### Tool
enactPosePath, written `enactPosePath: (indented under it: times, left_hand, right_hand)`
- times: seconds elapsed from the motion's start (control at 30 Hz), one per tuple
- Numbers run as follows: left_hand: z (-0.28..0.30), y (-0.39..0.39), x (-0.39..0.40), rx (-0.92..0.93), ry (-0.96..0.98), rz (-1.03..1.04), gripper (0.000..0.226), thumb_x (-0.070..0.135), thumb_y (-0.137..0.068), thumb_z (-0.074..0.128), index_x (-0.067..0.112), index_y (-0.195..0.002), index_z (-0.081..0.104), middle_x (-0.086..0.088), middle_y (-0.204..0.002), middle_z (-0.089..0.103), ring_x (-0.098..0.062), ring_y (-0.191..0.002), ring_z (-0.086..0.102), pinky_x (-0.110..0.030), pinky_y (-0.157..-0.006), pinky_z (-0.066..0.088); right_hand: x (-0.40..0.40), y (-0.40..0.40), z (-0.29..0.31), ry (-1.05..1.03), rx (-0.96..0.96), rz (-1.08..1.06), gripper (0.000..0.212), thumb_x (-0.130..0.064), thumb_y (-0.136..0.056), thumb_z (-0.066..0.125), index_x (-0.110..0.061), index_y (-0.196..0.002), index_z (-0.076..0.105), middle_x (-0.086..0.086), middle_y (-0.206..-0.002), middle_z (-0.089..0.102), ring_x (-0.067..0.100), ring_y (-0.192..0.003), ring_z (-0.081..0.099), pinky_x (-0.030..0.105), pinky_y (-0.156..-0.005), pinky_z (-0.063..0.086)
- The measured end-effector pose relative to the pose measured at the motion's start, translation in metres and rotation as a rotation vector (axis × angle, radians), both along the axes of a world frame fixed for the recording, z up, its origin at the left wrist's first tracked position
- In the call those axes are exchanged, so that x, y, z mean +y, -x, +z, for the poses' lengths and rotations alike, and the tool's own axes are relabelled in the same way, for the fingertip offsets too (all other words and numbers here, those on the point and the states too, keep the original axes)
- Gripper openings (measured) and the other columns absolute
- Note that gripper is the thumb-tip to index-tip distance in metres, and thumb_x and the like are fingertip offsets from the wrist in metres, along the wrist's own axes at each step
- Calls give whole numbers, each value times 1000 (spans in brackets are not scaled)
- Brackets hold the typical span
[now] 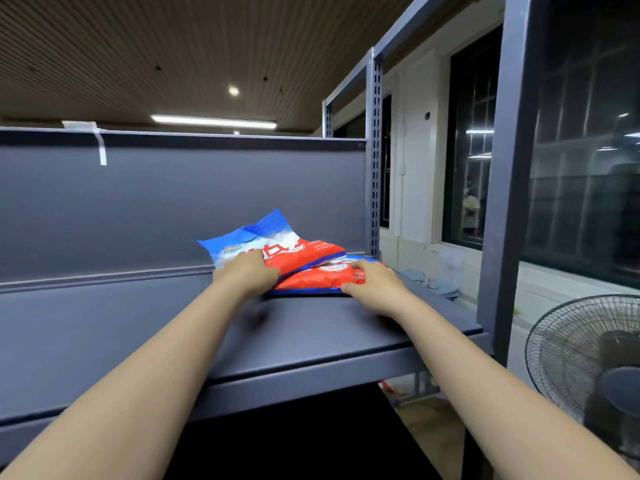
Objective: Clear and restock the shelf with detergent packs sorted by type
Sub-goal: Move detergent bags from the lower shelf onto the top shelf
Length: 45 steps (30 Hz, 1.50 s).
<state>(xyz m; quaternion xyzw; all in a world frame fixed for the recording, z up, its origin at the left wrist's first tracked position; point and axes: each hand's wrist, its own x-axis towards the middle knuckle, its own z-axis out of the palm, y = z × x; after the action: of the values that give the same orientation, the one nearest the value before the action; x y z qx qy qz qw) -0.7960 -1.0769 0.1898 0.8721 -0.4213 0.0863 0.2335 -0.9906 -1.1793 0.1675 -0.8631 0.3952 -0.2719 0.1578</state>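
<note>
Two red-and-blue packs at shelf back right, upper pack tilted across lower pack. Left hand fingers curled over upper pack's near edge. Right hand fingers curled, gripping lower pack's right end.

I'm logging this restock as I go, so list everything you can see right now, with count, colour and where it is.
detergent packs: two, red, white and blue, at the right rear of the shelf, one tilted and overlapping the flat one.
shelf: one, dark grey metal board with a grey back panel, right in front.
uprights: grey slotted posts at the shelf's right end.
tape strip: one, white, hanging from the back panel's top edge, left.
fan: one, black wire guard, lower right on the floor.
windows: dark, barred, on the right wall.
ceiling lights: a lit tube and a round spot.
left hand: on the tilted pack, grip not clear.
right hand: fingers curled on the flat pack's near edge.
</note>
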Motion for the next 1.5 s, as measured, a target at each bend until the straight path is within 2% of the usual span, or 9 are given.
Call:
enactPosePath:
  times: [0.2,0.43,0.57,0.8,0.87,1.0,1.07,1.17,1.5]
  left_hand:
    - [6,30,58,-44,86,98,25,32,-89,46,17,-105,58,-6,-111,60,-26,-93,50,-32,-78,39]
    - [-3,64,154,-56,243,154,25,41,-92,46,23,-100,61,6,-103,64,-22,-97,55,-31,-74,41]
    - [-17,77,209,-57,269,192,25,42,-92,46,24,-97,62,11,-93,61,-19,-97,56,-31,-75,43]
    - [-54,78,299,-51,289,283,21,44,-91,48,29,-94,63,17,-89,62,-14,-93,61,-31,-75,45]
    - [-64,74,326,-70,279,309,21,44,-91,49,29,-93,63,16,-89,64,-14,-92,62,-31,-77,47]
    - [-89,43,403,-53,222,383,21,47,-89,50,32,-95,62,16,-90,65,-13,-90,62,-31,-79,49]
    - [-98,42,409,-37,197,369,20,48,-88,50,33,-97,62,17,-90,64,-10,-89,62,-31,-79,49]
    - [-110,28,441,13,165,389,20,49,-89,50,36,-99,61,19,-90,63,-8,-89,61,-30,-78,49]
    - [-153,-92,642,110,102,581,18,46,-91,48,35,-101,59,19,-89,61,-7,-86,58,-28,-72,44]
  right_hand:
    - [31,21,3,-17,-47,103,54,-38,-89,57,-24,-139,43,-1,-143,46,22,-131,41,36,-107,35]
    - [99,37,-4,-4,-184,329,46,-30,-91,60,-20,-135,50,-4,-140,50,13,-131,43,27,-105,32]
    - [143,40,-13,-15,-232,445,39,-33,-91,60,-24,-129,55,-7,-134,54,10,-127,45,24,-102,32]
    - [218,24,-30,-18,-298,617,26,-34,-90,60,-30,-115,63,-16,-115,61,0,-109,53,15,-87,37]
    - [239,13,-38,-13,-282,677,25,-34,-89,61,-30,-114,64,-18,-112,63,-3,-106,55,9,-85,37]
    - [303,-36,-65,-48,-213,790,23,-34,-88,62,-33,-111,63,-20,-110,63,-3,-104,57,8,-86,38]
    - [306,-40,-74,-68,-169,794,26,-37,-88,61,-35,-114,61,-21,-112,62,-4,-105,56,6,-85,36]
    - [329,-61,-90,-90,-78,831,29,-40,-89,59,-38,-118,58,-22,-119,58,-4,-109,53,13,-88,37]
    - [503,-194,-133,-159,58,921,33,-42,-91,55,-39,-123,54,-22,-124,55,-6,-113,50,18,-93,39]
